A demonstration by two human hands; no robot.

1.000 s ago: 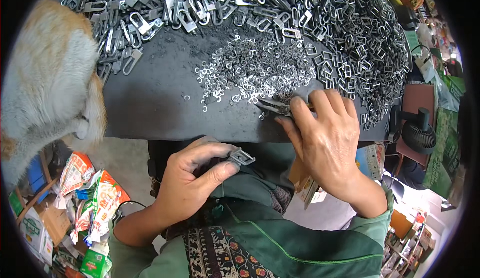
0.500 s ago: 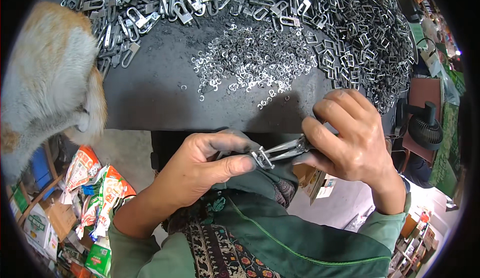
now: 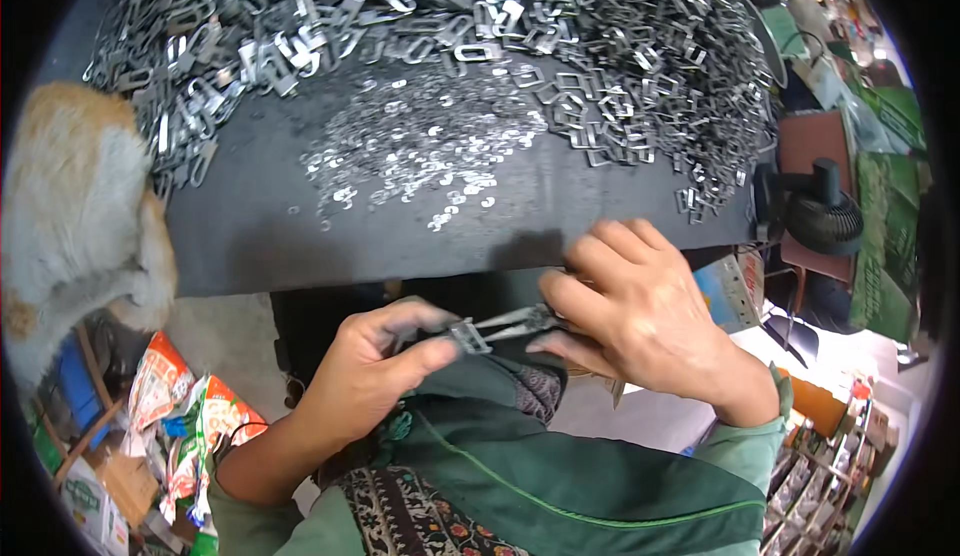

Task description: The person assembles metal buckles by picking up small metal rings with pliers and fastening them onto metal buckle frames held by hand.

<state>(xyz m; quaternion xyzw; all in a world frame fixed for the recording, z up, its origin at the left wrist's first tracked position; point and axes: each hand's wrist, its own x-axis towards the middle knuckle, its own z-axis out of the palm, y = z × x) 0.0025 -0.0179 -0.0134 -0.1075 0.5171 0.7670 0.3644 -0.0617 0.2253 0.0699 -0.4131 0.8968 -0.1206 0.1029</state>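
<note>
Over my lap, just off the table's near edge, my left hand (image 3: 385, 361) pinches a small metal frame piece (image 3: 468, 336) between thumb and fingers. My right hand (image 3: 645, 321) is closed around a pair of pliers (image 3: 508, 325), whose jaws point left and reach the frame piece. Whether the jaws grip anything small there is too blurred to tell. On the dark table (image 3: 390, 251) lies a heap of tiny C-shaped rings (image 3: 430, 146). Rectangular metal frames (image 3: 650, 86) are piled to its right, and long slotted metal clips (image 3: 290, 41) behind it and to the left.
A cat (image 3: 80, 196) with orange and white fur sits at the table's left end. Below it are colourful plastic bags (image 3: 215, 416) and cartons (image 3: 130, 466). By the right end stands a small black fan (image 3: 825, 221), near a green sack (image 3: 880, 246). Shelving (image 3: 825, 476) shows at lower right.
The view has shifted, so table, cat and hands sit differently in the picture. Both hands keep their holds, with the pliers still at the metal frame piece.
</note>
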